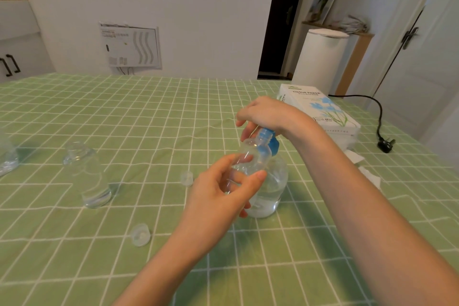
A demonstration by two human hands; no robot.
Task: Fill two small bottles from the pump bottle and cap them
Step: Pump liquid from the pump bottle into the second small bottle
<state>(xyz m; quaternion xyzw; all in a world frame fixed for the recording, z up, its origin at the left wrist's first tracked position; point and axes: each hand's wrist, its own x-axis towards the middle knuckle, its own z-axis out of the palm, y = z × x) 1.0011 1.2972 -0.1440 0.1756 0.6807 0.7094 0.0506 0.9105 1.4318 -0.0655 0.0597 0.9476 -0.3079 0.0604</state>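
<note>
Small bottle (pixel 250 156) gripped in left hand (pixel 218 196), mouth at spout of pump bottle (pixel 273 181); right hand (pixel 265 113) curled over pump top. Second bottle (pixel 85 176) open on table (pixel 124 107), 2 caps (pixel 140 235) loose; filling seemingly underway, capping undone.

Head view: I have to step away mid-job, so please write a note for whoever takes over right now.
Left grip holds one small bottle, uncapped, its mouth up at the blue pump head. Right grip curls over that pump head.
The pump bottle stands on the green cloth. The second small bottle stands uncapped to its left. The far cap and near cap lie loose.
Done: nothing is capped. Fill levels are unclear.
Left: finish filling, then cap both.
</note>
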